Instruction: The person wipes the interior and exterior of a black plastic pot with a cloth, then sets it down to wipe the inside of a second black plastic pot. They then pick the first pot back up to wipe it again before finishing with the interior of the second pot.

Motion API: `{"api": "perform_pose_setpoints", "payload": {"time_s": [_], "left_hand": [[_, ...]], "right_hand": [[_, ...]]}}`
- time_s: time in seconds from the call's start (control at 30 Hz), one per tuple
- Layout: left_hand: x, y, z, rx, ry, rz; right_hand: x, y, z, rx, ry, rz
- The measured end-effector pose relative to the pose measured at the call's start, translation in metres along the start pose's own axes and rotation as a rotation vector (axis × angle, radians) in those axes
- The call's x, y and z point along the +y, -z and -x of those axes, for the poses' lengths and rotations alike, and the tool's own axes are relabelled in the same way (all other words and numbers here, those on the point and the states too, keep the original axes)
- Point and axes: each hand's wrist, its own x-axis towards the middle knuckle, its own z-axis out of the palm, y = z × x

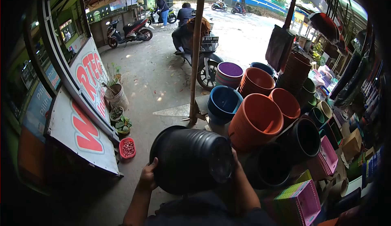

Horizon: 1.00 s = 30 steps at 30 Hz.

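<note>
A large black plastic bucket [183,156] is tipped on its side in front of my body, its ribbed wall facing up and its round base turned to the right. My left hand [149,175] grips it at the left end, near the rim, with the thumb on the outside. At the base end my right hand [236,163] presses against it, its fingers partly hidden behind the bucket. Just beyond my right hand stand orange buckets [254,122] and a black bucket [305,138].
Blue tubs [224,101], purple-topped tubs [230,72] and pink baskets [307,201] crowd the right side. A thin pole [196,59] rises ahead. A white sign [75,128], potted plants [119,97] and a red basin [127,147] line the left. A person sits on a motorbike [207,63] beyond.
</note>
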Motion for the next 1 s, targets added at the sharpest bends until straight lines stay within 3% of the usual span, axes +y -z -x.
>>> {"api": "perform_pose_setpoints", "payload": {"time_s": [0.03,0.1,0.17,0.2,0.23,0.3,0.33,0.37,0.4,0.43,0.47,0.53,0.57,0.63,0.67,0.7,0.77,0.87,0.93,1.0], "left_hand": [[0.003,-0.006,0.003,0.010,0.006,0.008],[0.007,-0.020,0.009,-0.090,-0.095,-0.682],[-0.011,-0.022,0.000,-0.046,-0.014,-0.516],[-0.021,-0.021,-0.006,0.005,0.058,-0.349],[-0.025,-0.022,-0.019,-0.001,0.053,-0.349],[-0.037,-0.014,-0.028,0.062,0.056,-0.340],[-0.041,-0.009,-0.034,0.063,0.060,-0.340],[-0.043,-0.004,-0.039,0.052,0.075,-0.142],[-0.043,0.000,-0.041,0.042,0.087,0.056],[-0.040,0.004,-0.040,0.042,0.086,0.058],[-0.035,0.009,-0.040,-0.005,0.106,0.128],[-0.029,0.014,-0.037,-0.053,0.105,0.172],[-0.027,0.018,-0.036,-0.054,0.108,0.175],[-0.026,0.026,-0.033,-0.080,0.120,0.159],[-0.025,0.027,-0.031,-0.090,0.125,0.169],[-0.025,0.027,-0.032,-0.093,0.133,0.162],[-0.026,0.029,-0.031,-0.087,0.127,0.066],[-0.039,0.032,-0.035,-0.049,0.096,-0.089],[-0.047,0.023,-0.034,-0.034,0.049,-0.029],[-0.050,0.018,-0.032,-0.008,-0.007,0.035]], "right_hand": [[-0.020,-0.006,-0.002,0.008,-0.011,-0.002],[-0.053,-0.013,-0.007,0.206,-0.387,0.303],[-0.072,-0.053,-0.013,0.055,-0.408,0.627],[-0.066,-0.049,-0.021,-0.191,-0.315,0.981],[-0.075,-0.088,-0.022,-0.366,-0.036,1.407],[-0.046,-0.122,-0.004,-0.261,0.169,2.089],[-0.033,-0.133,0.006,-0.315,0.266,2.247],[-0.018,-0.139,0.014,-0.373,0.317,2.299],[0.002,-0.136,0.025,-0.344,0.428,2.277],[0.021,-0.130,0.037,-0.317,0.539,2.252],[0.036,-0.116,0.045,-0.320,0.541,2.255],[0.051,-0.092,0.049,0.122,0.873,2.068],[0.049,-0.085,0.046,0.123,0.868,2.071],[0.043,-0.074,0.039,0.442,0.870,1.446],[0.050,-0.057,0.031,0.368,0.700,0.876],[0.039,-0.061,0.031,0.378,0.705,0.872],[0.005,-0.065,0.031,0.315,0.135,0.519],[0.017,-0.034,0.012,0.262,0.105,0.666],[0.030,-0.037,0.010,0.241,0.091,0.886],[0.040,-0.049,0.020,0.196,0.132,0.860]]}}
